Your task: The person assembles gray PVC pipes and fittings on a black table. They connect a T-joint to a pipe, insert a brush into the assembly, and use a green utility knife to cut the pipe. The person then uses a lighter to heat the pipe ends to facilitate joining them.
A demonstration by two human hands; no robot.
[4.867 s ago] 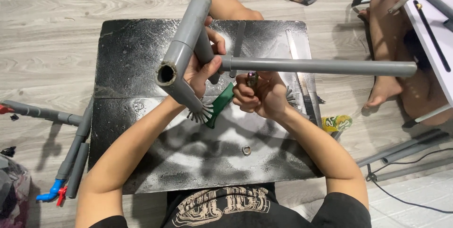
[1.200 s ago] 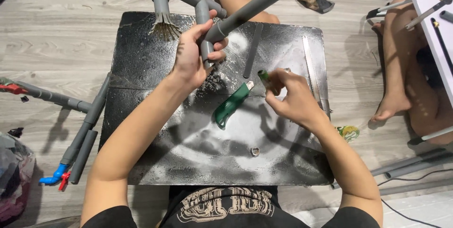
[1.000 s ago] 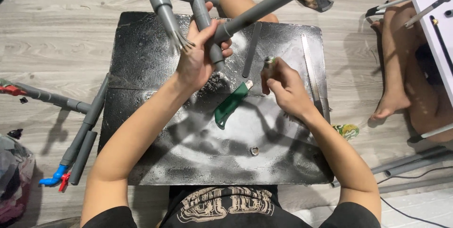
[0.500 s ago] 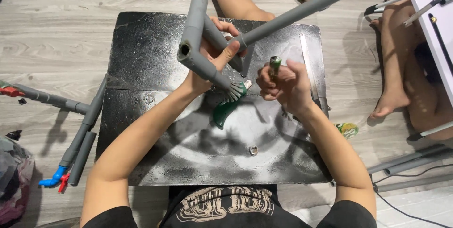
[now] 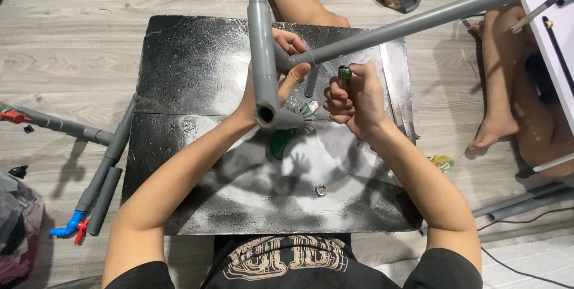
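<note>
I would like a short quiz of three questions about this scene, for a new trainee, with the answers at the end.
1. True or false: the left hand grips the grey pipe assembly at the joint where its pipes meet.
2. What does the right hand hold? A) a hammer B) a small green-topped cylinder C) a blue valve
3. Fill in: the small metal nut lies on the ____ mat.

Key: 1. True. 2. B; the hand is closed around it, so what kind of thing it is cannot be told. 3. Black; the mat is dusted with white.
</note>
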